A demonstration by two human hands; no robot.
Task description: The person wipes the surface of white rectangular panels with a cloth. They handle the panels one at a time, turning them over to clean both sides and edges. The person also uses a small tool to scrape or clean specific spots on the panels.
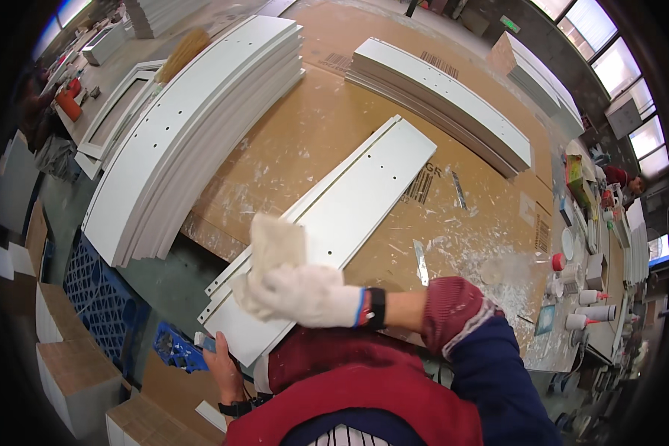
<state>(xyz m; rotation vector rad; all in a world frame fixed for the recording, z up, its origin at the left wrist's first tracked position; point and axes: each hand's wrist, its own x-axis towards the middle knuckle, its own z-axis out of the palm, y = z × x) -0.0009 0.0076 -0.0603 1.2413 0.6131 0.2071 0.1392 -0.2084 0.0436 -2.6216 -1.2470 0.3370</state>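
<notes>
A white drilled board (364, 186) lies slantwise on the cardboard-covered table, its near end reaching past the edge toward me. Under it, a second white board shows along the left side. My right hand (305, 293), in a white knit glove, is closed on a cream cloth (277, 241) and presses it against the board's near part; the cloth is slightly blurred. Bare and low, my left hand (227, 372) is beside the board's near end. A small blue-and-white thing (205, 341) shows at its fingertips; its kind and most of the fingers are hidden.
Stacked white boards stand at left (178, 126) and far right (446, 97). Flat metal blades (421, 262) lie on the cardboard (483, 223) right of the board. Glue bottles (591, 297) crowd the right edge. A blue plastic pallet (104, 305) and cartons (78, 372) are on the floor at left.
</notes>
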